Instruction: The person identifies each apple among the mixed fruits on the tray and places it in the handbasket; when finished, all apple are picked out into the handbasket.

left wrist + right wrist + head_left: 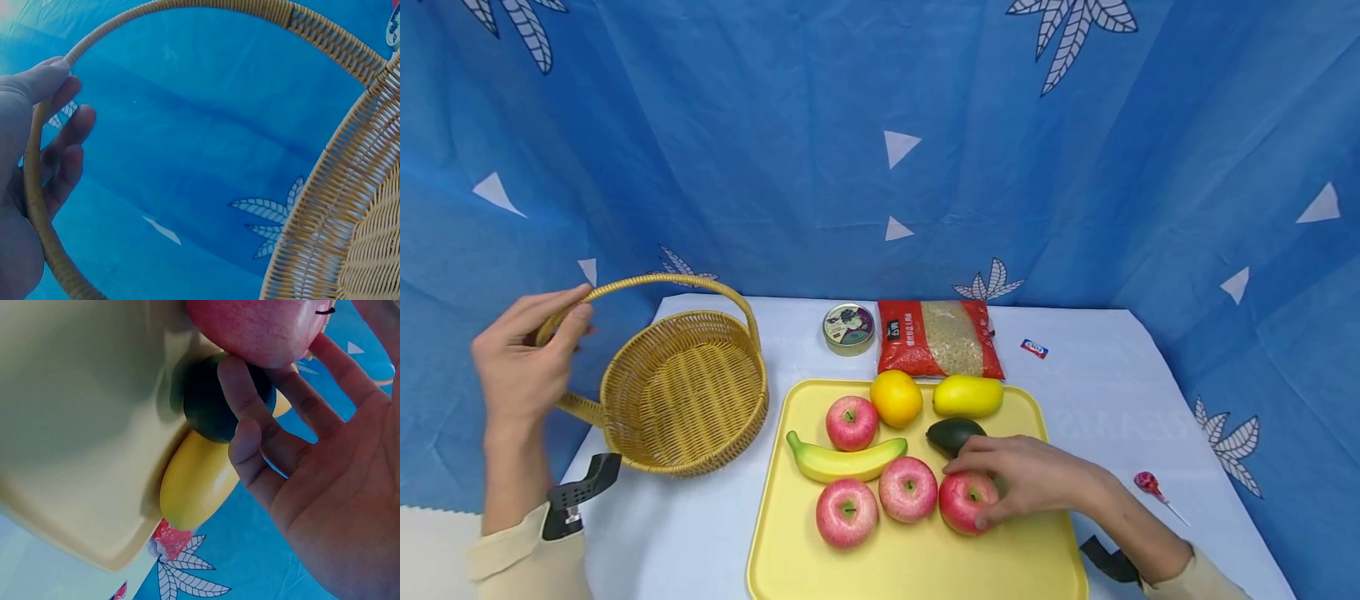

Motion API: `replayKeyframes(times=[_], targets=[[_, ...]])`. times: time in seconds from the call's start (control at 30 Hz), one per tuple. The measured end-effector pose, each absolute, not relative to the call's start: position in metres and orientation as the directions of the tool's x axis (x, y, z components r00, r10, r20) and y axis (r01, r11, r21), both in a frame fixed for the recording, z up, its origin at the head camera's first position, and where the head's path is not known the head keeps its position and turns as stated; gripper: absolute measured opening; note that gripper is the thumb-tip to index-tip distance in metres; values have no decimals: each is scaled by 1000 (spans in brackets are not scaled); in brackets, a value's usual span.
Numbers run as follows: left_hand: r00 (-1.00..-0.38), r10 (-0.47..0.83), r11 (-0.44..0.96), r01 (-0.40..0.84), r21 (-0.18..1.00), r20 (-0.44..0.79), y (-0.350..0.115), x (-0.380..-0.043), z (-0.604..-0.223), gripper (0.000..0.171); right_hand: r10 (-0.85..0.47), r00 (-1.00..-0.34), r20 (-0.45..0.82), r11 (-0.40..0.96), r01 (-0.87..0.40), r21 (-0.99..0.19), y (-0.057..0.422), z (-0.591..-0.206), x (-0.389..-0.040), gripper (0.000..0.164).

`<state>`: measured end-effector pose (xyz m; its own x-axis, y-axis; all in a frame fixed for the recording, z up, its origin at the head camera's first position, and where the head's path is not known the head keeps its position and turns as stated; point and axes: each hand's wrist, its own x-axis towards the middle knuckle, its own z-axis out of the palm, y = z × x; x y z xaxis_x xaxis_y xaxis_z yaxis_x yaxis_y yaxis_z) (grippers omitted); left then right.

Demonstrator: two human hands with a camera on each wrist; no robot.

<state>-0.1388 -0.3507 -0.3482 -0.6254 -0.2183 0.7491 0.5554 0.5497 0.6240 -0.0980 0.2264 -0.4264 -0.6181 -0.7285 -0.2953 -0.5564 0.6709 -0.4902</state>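
My left hand (527, 358) grips the arched handle (34, 181) of a woven wicker basket (696, 404), fingers and thumb curled round it. The basket's bare woven bottom shows. Over a yellow tray (917, 567), my right hand (1041, 473) holds a red apple (958, 500) between thumb and fingertips; in the right wrist view the fingers lie along the apple's (256, 328) side, the lower ones loosely bent. Just behind that apple is a dark green avocado (951, 435). Beside it on the left sit a pink apple (908, 490) and another apple (847, 512).
Farther back on the tray are an apple (852, 423), a banana (850, 462), an orange (896, 398) and a yellow oblong fruit (967, 396). Behind stand a round tin (848, 327) and a red bag (940, 340). A lollipop (1148, 483) and small wrapped piece (1034, 348) lie right.
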Motion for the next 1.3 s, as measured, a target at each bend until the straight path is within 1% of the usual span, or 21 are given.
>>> replayKeyframes(times=[0.17, 0.27, 0.4, 0.5, 0.83, 0.97, 1.07, 1.3], targets=[[-632, -274, 446, 584, 679, 724, -357, -135, -354, 23, -708, -618, -342, 699, -544, -465, 223, -430, -97, 63], [-622, -308, 308, 651, 694, 720, -361, -133, -359, 24, -700, -615, -362, 708, -533, -464, 221, -431, -96, 64], [-600, -353, 99, 739, 667, 718, -365, -132, -366, 25, -696, -614, -372, 712, -528, -462, 218, -432, -96, 65], [-588, -386, 53, 755, 653, 711, -368, -132, -372, 24, -692, -615, -377, 717, -524, -460, 216, -432, -95, 65], [-576, -436, 90, 737, 670, 692, -367, -131, -376, 23, -687, -621, -378, 721, -515, -464, 215, -433, -93, 66], [-554, -453, 118, 739, 663, 698, -362, -130, -373, 23, -683, -618, -389, 724, -503, -472, 214, -434, -95, 66], [-538, -464, 113, 752, 650, 703, -358, -129, -370, 24, -682, -615, -397, 725, -494, -480, 213, -435, -96, 66], [-526, -468, 149, 745, 650, 710, -356, -129, -369, 23, -688, -605, -402, 720, -499, -482, 213, -437, -98, 65]])
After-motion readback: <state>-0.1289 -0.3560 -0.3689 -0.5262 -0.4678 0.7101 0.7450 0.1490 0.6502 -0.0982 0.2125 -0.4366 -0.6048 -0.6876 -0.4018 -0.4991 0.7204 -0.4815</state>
